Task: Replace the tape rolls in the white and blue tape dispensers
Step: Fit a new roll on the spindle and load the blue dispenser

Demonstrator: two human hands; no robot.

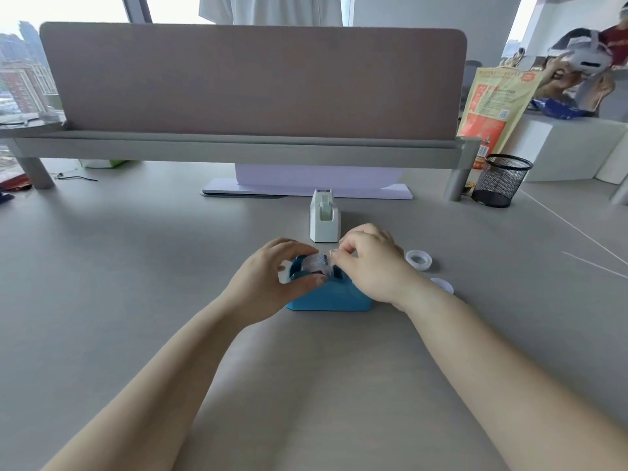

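Blue dispenser mid-reload near desk edge: tape roll in cradle, gripped by left hand; right hand pinching tape end. White dispenser behind, seemingly loaded; 1 spare roll beside.

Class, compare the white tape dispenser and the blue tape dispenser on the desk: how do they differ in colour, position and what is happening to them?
The white tape dispenser stands untouched, farther away; the blue tape dispenser lies nearer the person, with both the left hand and the right hand on it. The white one shows its narrow end; the blue one shows its long side. Both rest on the grey desk.
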